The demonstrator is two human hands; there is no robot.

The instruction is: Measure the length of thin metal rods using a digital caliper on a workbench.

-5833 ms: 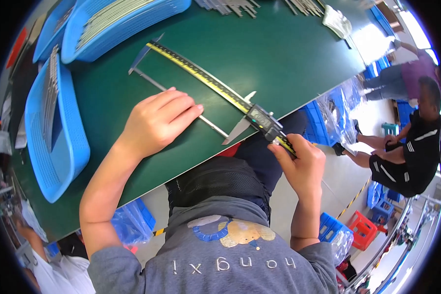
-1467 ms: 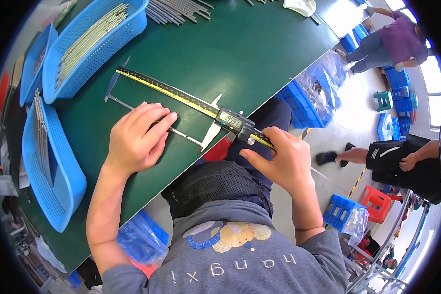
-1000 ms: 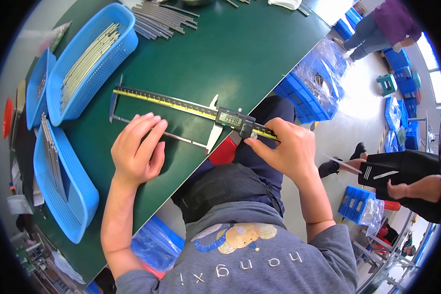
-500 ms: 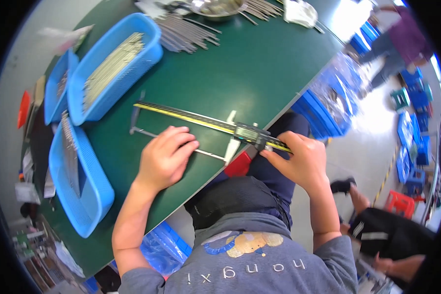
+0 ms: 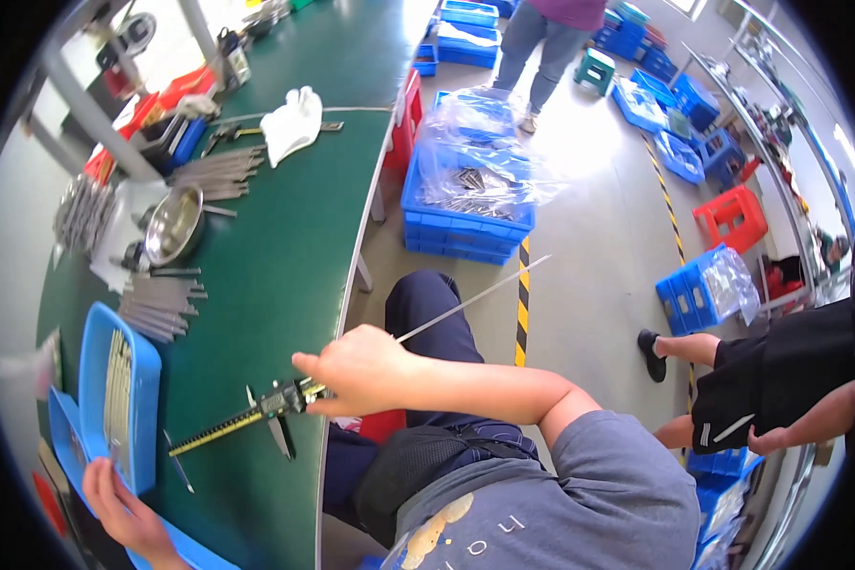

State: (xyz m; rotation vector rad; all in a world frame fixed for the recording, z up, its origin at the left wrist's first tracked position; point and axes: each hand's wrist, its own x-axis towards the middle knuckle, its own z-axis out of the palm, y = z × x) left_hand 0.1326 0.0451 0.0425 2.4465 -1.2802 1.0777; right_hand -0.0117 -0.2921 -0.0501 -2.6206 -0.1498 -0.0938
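Observation:
My right hand [image 5: 366,372] is closed round the end of a digital caliper [image 5: 277,404], black with a yellow scale, whose jaws stand apart over the green table. From the far side of that hand a thin metal rod [image 5: 475,301] sticks out past the table edge, above my thigh. My left hand [image 5: 125,508] is at the near end of a blue basket [image 5: 147,408], its fingers bent together at the basket's end. Pale thin rods [image 5: 118,389] lie in that basket. What the left fingertips grip, if anything, cannot be made out.
Metal rods [image 5: 161,306], a steel bowl [image 5: 174,228] and a white glove [image 5: 294,123] lie farther along the green table [image 5: 247,237]. Blue crates [image 5: 465,233] with plastic bags stand on the floor to the right. Two people are nearby, one ahead, one at right.
My view has turned to the right. My left hand has left the rod at the caliper jaws and moved to the basket. A rod now sticks out from my right hand, still at the caliper.

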